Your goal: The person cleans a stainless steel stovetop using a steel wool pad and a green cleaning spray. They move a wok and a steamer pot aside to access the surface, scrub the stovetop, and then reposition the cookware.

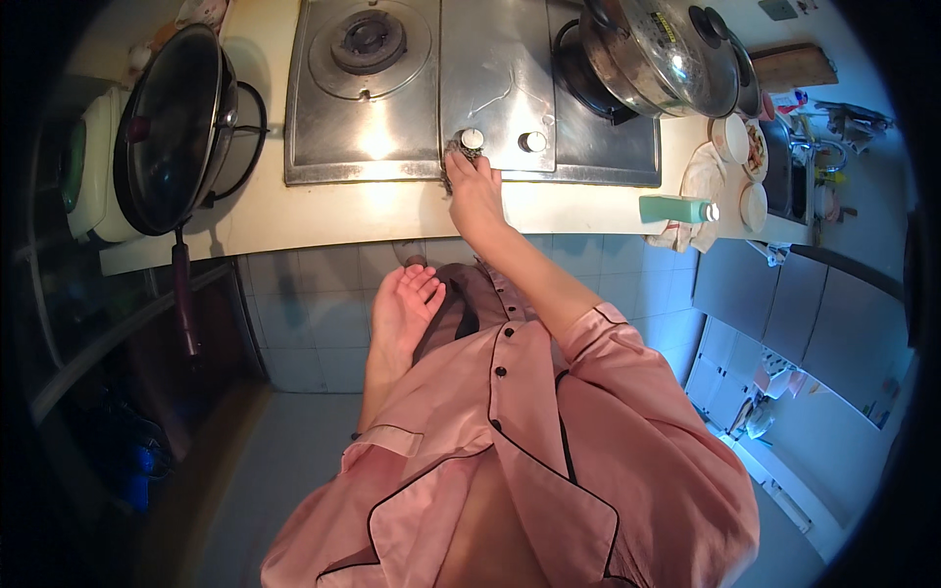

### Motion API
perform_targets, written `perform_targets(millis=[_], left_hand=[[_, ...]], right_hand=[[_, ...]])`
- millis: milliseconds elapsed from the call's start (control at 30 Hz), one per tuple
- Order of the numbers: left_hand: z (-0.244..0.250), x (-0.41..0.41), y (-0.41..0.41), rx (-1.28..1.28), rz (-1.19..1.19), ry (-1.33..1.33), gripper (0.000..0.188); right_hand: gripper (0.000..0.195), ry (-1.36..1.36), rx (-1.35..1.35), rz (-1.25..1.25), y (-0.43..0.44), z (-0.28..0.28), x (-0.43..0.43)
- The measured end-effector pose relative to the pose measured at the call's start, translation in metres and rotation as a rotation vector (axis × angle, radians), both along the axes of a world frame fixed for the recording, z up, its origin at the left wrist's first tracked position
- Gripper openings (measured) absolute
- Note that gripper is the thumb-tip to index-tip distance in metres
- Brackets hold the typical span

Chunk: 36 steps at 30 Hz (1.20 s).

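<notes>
My right hand presses a grey scouring pad, probably steel wool, against the front of the stainless steel gas cooktop. Its fingers are beside the left control knob and cover much of the pad. To the right of that knob sits a second control knob. My left hand hovers in front of the counter edge, palm turned up and fingers loosely curled, with nothing in it. A bare gas burner occupies the cooktop's left side.
A lidded steel pot stands on the right burner. Left on the counter, a lidded wok has its handle jutting past the edge. A green bottle lies by a cloth, near bowls and the sink.
</notes>
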<state>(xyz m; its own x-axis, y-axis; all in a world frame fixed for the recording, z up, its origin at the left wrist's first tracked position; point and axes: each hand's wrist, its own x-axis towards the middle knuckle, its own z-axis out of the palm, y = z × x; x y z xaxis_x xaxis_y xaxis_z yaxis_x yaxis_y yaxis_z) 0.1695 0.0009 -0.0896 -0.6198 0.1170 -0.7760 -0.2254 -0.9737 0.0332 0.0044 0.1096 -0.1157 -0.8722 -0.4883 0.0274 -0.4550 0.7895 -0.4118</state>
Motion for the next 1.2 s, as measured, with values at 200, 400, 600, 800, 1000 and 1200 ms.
perform_targets(millis=[200, 400, 600, 800, 1000, 1200], left_hand=[[0.004, -0.005, 0.007, -0.002, -0.012, 0.000, 0.020], [0.003, -0.006, 0.008, -0.002, -0.031, 0.016, 0.020], [0.004, -0.005, 0.010, 0.021, -0.024, 0.005, 0.021], [0.000, 0.001, 0.005, -0.005, -0.006, -0.019, 0.022], [0.000, 0.001, 0.004, 0.024, -0.035, 0.016, 0.022], [0.002, 0.002, -0.003, -0.018, -0.014, -0.020, 0.022]], right_hand=[[0.049, -0.011, 0.008, 0.024, 0.031, -0.003, 0.005], [0.051, -0.053, -0.011, -0.011, 0.009, 0.000, -0.001], [0.048, -0.036, 0.018, -0.012, 0.044, 0.002, 0.000], [0.050, 0.014, 0.042, -0.013, 0.052, 0.000, 0.000], [0.051, 0.031, 0.032, 0.004, 0.022, -0.006, -0.001], [0.043, 0.054, 0.053, -0.040, 0.029, -0.006, 0.004]])
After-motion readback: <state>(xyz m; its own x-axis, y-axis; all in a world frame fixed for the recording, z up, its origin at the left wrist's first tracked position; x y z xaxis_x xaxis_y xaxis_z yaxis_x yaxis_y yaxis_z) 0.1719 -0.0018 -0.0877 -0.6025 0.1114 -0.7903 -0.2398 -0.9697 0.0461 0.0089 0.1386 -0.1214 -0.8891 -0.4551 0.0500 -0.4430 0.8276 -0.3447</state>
